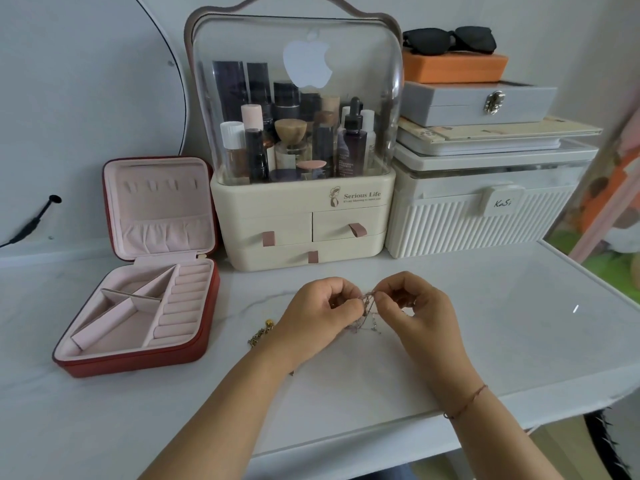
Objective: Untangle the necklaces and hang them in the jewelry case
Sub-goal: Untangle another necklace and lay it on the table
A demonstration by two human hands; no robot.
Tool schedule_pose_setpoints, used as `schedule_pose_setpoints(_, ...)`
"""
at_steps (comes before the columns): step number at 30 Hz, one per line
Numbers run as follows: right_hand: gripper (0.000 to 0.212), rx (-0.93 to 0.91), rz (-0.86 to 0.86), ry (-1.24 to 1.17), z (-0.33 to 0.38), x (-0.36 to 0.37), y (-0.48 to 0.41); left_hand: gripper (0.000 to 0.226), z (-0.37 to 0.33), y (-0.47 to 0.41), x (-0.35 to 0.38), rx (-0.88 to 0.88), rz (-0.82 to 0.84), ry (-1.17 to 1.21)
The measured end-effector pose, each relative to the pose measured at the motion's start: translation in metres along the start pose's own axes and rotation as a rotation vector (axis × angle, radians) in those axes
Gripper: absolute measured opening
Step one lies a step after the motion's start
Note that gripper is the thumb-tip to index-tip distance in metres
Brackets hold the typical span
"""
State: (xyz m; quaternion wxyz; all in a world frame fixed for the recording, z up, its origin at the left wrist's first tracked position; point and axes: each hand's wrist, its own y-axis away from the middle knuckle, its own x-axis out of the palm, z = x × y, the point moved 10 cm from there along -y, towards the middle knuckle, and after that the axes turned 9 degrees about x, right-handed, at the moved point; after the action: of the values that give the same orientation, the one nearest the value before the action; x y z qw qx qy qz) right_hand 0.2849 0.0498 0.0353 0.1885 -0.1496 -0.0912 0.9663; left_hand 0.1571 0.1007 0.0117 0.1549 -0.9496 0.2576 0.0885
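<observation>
We pinch the tangle [369, 306] of thin chains between both hands, left hand [322, 313] and right hand [415, 306], fingers curled round it just above the table [502, 334]. Its loose strands hang roughly vertical. A gold chain [259, 336] lies by our left wrist. The case [138, 362] sits open at left, lid upright.

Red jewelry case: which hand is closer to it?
Left. The left hand pinches the tangled necklaces to the right of the open red jewelry case, not touching it. The right hand pinches the same tangle from the far side, farther away.
</observation>
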Motion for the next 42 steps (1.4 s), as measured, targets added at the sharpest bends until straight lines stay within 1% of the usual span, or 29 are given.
schedule_pose_setpoints(2,0.019,0.025,-0.032,-0.073,-0.005,-0.006,-0.002,0.02,0.005,0.0,0.003,-0.031,0.03,0.02)
schedule_pose_setpoints(5,0.006,0.097,0.002,-0.296,-0.013,-0.007,-0.005,0.019,0.007,-0.002,0.002,-0.048,0.018,0.078)
schedule_pose_setpoints(7,0.007,0.167,0.058,-0.486,-0.021,-0.005,-0.007,0.014,0.005,-0.004,-0.003,-0.056,-0.036,0.181)
schedule_pose_setpoints(10,0.007,0.277,0.17,-0.793,-0.027,0.002,-0.009,0.008,0.006,-0.006,-0.011,-0.066,-0.127,0.426)
schedule_pose_setpoints(12,0.007,0.337,0.227,-0.979,-0.029,0.007,-0.011,0.007,0.01,-0.007,-0.015,-0.093,-0.176,0.548)
schedule_pose_setpoints(15,0.005,0.417,0.253,-1.144,-0.033,0.01,-0.013,0.006,0.014,-0.007,-0.014,-0.133,-0.199,0.642)
schedule_pose_setpoints(16,0.008,0.427,0.262,-1.192,-0.032,0.01,-0.014,0.004,0.016,-0.006,-0.014,-0.148,-0.205,0.669)
schedule_pose_setpoints(17,0.016,0.43,0.276,-1.235,-0.033,0.011,-0.015,0.006,0.017,-0.007,-0.014,-0.167,-0.214,0.699)
schedule_pose_setpoints(19,0.027,0.45,0.284,-1.275,-0.036,0.011,-0.017,0.012,0.02,-0.005,-0.012,-0.212,-0.221,0.784)
schedule_pose_setpoints(21,0.023,0.482,0.279,-1.28,-0.041,0.012,-0.017,0.006,0.019,-0.005,-0.009,-0.226,-0.209,0.883)
schedule_pose_setpoints(22,0.024,0.496,0.279,-1.285,-0.042,0.013,-0.017,0.009,0.017,-0.005,-0.008,-0.228,-0.198,0.924)
schedule_pose_setpoints(24,0.035,0.506,0.291,-1.305,-0.043,0.015,-0.017,0.013,0.016,-0.004,-0.007,-0.236,-0.195,0.977)
schedule_pose_setpoints(25,0.036,0.51,0.293,-1.308,-0.043,0.016,-0.017,0.013,0.016,-0.004,-0.006,-0.24,-0.199,0.998)
schedule_pose_setpoints(26,0.028,0.513,0.291,-1.303,-0.042,0.016,-0.016,0.012,0.016,-0.004,-0.006,-0.241,-0.2,1.016)
schedule_pose_setpoints(28,0.006,0.524,0.262,-1.278,-0.04,0.015,-0.015,0.01,0.014,-0.005,-0.006,-0.228,-0.197,1.04)
schedule_pose_setpoints(30,0.012,0.521,0.245,-1.278,-0.039,0.013,-0.016,0.012,0.012,-0.006,-0.008,-0.212,-0.207,1.067)
schedule_pose_setpoints(33,0.005,0.502,0.25,-1.3,-0.039,0.011,-0.016,0.019,0.012,-0.006,-0.011,-0.208,-0.234,1.072)
schedule_pose_setpoints(35,0.013,0.483,0.272,-1.312,-0.041,0.011,-0.017,0.012,0.015,-0.007,-0.012,-0.202,-0.237,1.029)
schedule_pose_setpoints(38,0.033,0.468,0.299,-1.299,-0.042,0.011,-0.017,0.004,0.018,-0.009,-0.014,-0.193,-0.25,1.005)
schedule_pose_setpoints(40,0.039,0.476,0.309,-1.284,-0.041,0.012,-0.016,0.005,0.019,-0.009,-0.015,-0.194,-0.266,1.003)
schedule_pose_setpoints(42,0.04,0.485,0.317,-1.278,-0.04,0.013,-0.015,0.006,0.019,-0.008,-0.014,-0.195,-0.256,1.0)
